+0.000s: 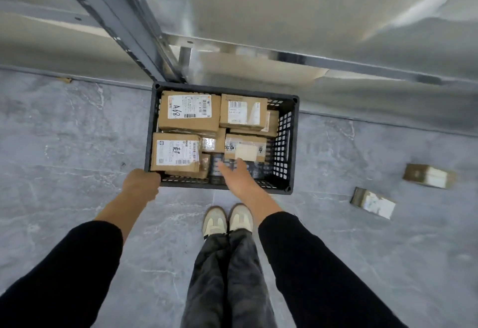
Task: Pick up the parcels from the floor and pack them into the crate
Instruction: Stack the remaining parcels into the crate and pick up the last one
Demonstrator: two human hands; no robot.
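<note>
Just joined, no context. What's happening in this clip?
A person stands over a black crate on the floor, packing cardboard parcels into it. The left hand grips the crate's near-left corner. The right hand is open and reaches into the crate near a taped parcel, holding nothing. The crate already holds several parcels. Two parcels are not yet packed: one and another lie on the floor to the right of the crate.
</note>
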